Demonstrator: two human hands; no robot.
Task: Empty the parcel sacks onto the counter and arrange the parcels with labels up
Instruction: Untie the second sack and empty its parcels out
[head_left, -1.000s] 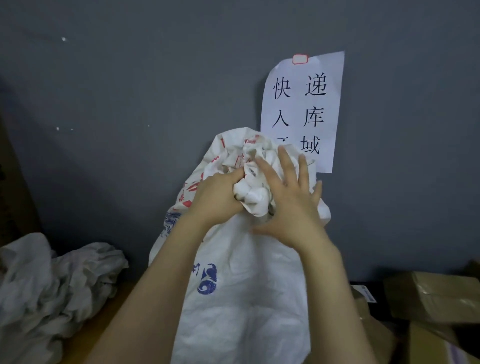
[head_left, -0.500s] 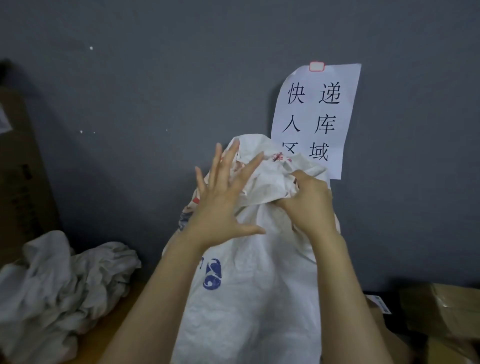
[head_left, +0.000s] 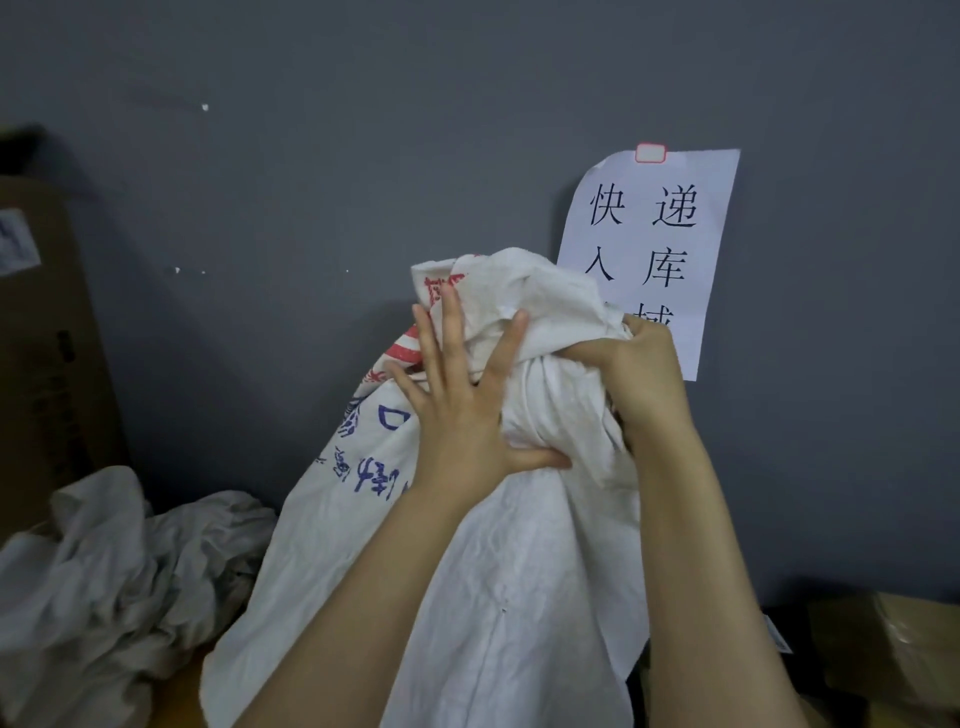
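Observation:
A full white woven parcel sack with blue and red print stands upright on the counter against the grey wall. Its neck is bunched and twisted at the top. My left hand lies flat on the left side of the neck, fingers spread, thumb under the bunched cloth. My right hand is closed around the right side of the neck, gripping the fabric. What is inside the sack is hidden.
A crumpled white sack lies slack at the left on the wooden counter. A tall cardboard box stands behind it. Brown cardboard parcels sit at the lower right. A paper sign hangs on the wall.
Over the last second my right hand closed on the sack's neck from the right. My left hand let go of the bunched top, opened, and now presses flat against it.

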